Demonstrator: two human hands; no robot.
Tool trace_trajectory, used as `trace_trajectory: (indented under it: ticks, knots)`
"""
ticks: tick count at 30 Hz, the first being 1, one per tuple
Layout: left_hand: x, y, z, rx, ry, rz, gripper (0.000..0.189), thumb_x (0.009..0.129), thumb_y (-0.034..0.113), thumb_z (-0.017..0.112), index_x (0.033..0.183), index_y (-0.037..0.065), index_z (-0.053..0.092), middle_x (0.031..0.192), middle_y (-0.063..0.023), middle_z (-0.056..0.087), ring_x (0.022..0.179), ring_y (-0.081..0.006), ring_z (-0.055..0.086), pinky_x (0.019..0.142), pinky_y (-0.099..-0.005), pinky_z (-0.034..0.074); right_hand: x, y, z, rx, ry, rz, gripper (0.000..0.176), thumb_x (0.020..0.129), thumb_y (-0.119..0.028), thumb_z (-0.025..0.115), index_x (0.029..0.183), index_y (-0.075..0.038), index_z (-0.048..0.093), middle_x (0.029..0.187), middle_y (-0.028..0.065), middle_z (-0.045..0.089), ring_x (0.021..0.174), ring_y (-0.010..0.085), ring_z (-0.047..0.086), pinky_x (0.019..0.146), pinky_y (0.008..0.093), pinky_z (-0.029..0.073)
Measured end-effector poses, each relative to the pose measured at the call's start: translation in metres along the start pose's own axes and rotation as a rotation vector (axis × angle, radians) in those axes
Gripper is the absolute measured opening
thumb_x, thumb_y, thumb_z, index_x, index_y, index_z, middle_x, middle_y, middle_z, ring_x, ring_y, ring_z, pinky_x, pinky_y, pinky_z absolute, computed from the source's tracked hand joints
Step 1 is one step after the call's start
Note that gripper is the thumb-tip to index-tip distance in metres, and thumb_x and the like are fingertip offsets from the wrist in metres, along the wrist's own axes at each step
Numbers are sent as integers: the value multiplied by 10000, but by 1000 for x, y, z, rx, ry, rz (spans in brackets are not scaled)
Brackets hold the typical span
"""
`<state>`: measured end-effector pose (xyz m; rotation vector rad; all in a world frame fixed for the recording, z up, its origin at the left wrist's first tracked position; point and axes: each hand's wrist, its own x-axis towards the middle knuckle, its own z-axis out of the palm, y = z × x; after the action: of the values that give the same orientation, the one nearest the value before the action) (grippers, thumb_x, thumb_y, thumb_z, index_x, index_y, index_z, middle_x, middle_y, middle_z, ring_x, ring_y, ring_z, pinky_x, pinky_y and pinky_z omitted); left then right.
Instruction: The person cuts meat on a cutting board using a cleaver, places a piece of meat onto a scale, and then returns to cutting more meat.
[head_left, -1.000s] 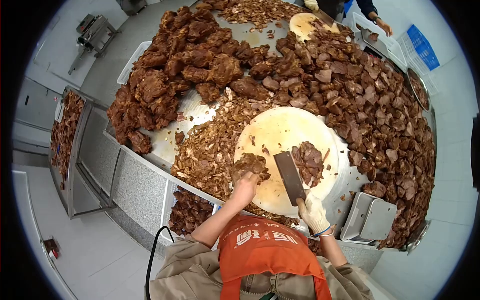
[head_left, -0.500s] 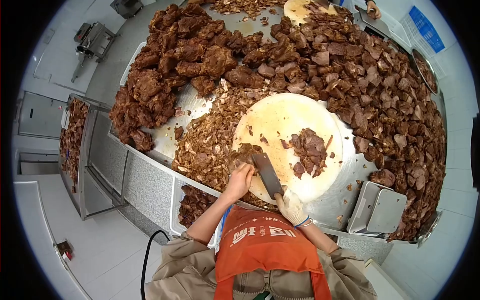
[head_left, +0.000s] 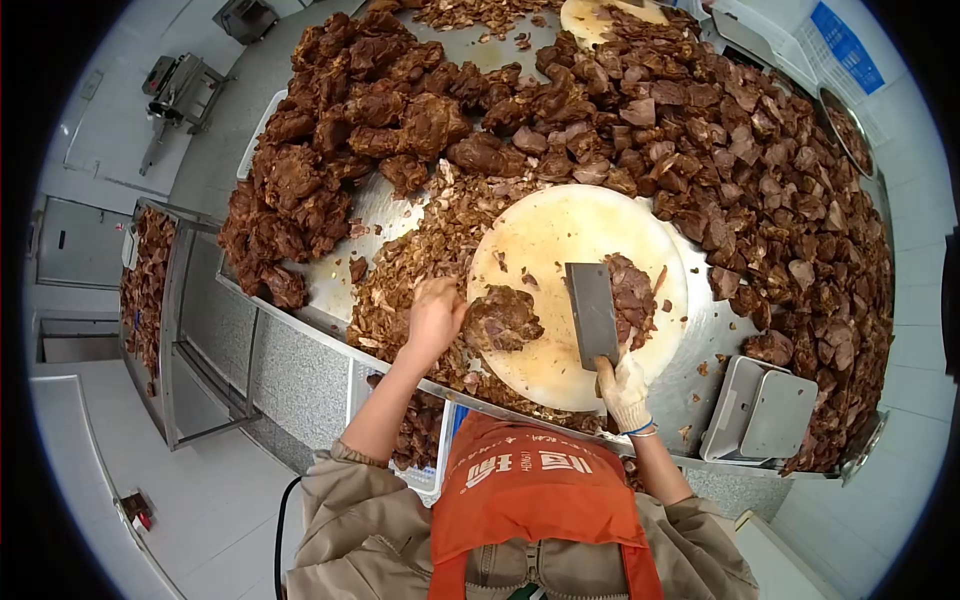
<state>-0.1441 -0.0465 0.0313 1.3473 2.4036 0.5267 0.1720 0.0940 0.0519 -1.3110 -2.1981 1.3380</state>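
Observation:
My right hand (head_left: 625, 390), in a pale work glove, grips the handle of a cleaver (head_left: 592, 312). The broad blade stands over the round cutting board (head_left: 560, 225), beside a heap of cut meat pieces (head_left: 632, 295). A browned chunk of cooked meat (head_left: 503, 318) rests at the board's left edge. My bare left hand (head_left: 437, 315) is just left of that chunk, over the pile of small meat scraps (head_left: 395, 285). Its fingers are curled together, and whatever they hold is hidden.
Large meat chunks (head_left: 380, 120) are heaped at the back left; cut pieces (head_left: 760, 200) cover the right side. A scale (head_left: 760, 410) stands near the front right edge. Below the table edge is a white crate (head_left: 430, 470) with meat. Another cutting board (head_left: 600, 20) lies at the far side.
The cleaver has moved right, from the meat chunk to beside the cut pieces. My left hand has moved left and up, off the chunk. The other person's hand at top right is gone from view.

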Motion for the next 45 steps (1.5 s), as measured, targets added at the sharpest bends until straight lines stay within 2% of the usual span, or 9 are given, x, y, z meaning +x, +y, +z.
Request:
trace_trajectory:
  ticks: [1, 4, 8, 14, 18, 23, 27, 41, 45]
  knots:
    - [18, 28, -10, -32, -183, 4, 332, 802, 185, 732, 1075, 20, 643, 1396, -189, 484, 1372, -366, 354, 1106, -466, 338, -4, -2, -4, 51, -27, 61, 188, 878, -138, 595, 1010, -4, 588, 759, 224, 634, 713, 383, 641, 654, 423, 504]
    - [53, 59, 6, 1, -630, 336, 866, 746, 300, 794, 1472, 195, 333, 1501, -150, 316, 1368, -352, 336, 1116, -412, 360, -18, 14, 2, 29, 54, -35, 156, 877, -119, 584, 984, -6, 570, 601, 129, 587, 530, 274, 593, 543, 385, 471]
    - [65, 61, 11, 117, -899, 154, 992, 631, 404, 845, 1464, 222, 339, 1343, -234, 406, 1309, -373, 390, 1052, -440, 400, -37, 14, -3, -41, 22, 107, 206, 882, -162, 593, 993, 11, 582, 737, 237, 635, 689, 416, 638, 626, 453, 499]
    - [5, 44, 14, -90, -677, -325, 1037, 640, 487, 798, 1329, -124, 322, 1215, -258, 553, 1103, -369, 582, 967, -442, 478, -48, 21, -5, -69, -16, 63, 191, 870, -140, 589, 999, 1, 582, 729, 236, 626, 679, 417, 634, 609, 468, 499]
    - [-56, 33, 32, -673, -341, -591, 765, 736, 286, 760, 1315, -5, 353, 1155, -200, 563, 1020, -274, 610, 870, -367, 531, -53, -12, -10, -54, -61, -63, 143, 860, -99, 586, 982, -25, 590, 698, 223, 604, 647, 403, 621, 587, 459, 499]
    - [-103, 44, 76, -1174, 107, -786, 616, 781, 87, 729, 1270, -11, 367, 1143, -153, 562, 976, -205, 596, 819, -312, 522, -67, -41, -18, -1026, 78, -972, 267, 833, -123, 542, 1041, 45, 529, 702, 96, 533, 547, 203, 566, 433, 337, 440]
    - [-103, 53, 67, -1034, 92, -799, 669, 782, 73, 725, 1339, -2, 362, 1150, -163, 572, 994, -225, 610, 825, -314, 533, -67, -79, -16, -982, -204, -578, 105, 817, -162, 520, 879, -78, 527, 747, 34, 525, 533, 135, 574, 413, 280, 407]
    - [-92, 41, 79, -806, 49, -521, 761, 741, 155, 766, 1363, -39, 375, 1221, -209, 554, 1126, -265, 555, 982, -352, 433, -48, -117, 45, -1589, 70, -634, 76, 791, -84, 508, 723, -105, 480, 548, 14, 398, 381, 105, 418, 259, 322, 254]
    - [-78, 55, 72, -870, 77, -519, 667, 730, 115, 769, 1281, -36, 425, 1162, -181, 573, 1074, -252, 566, 938, -350, 453, -44, -124, 27, -1392, -146, -488, 76, 795, -99, 532, 726, -124, 517, 547, -3, 342, 395, 94, 402, 280, 297, 260]
